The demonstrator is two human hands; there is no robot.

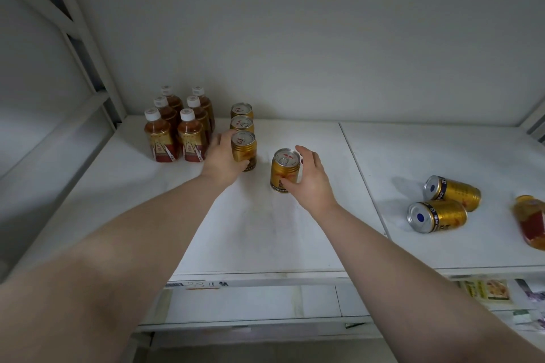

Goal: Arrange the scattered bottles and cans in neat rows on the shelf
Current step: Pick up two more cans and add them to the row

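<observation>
Can rows under way. Left grip (pixel 221 160) wraps the row's front can (pixel 244 150); right grip (pixel 309 177) clasps an upright can (pixel 284 169) just beside it on the shelf (pixel 265 230). Next, likely: slide it back, starting a second row.

gold cans (pixel 243 150), amber red-labelled white-capped bottles (pixel 160 138), white shelf (pixel 265 230)

1 head-worn view looks forward and down, close over the shelf (pixel 265 230).
</observation>
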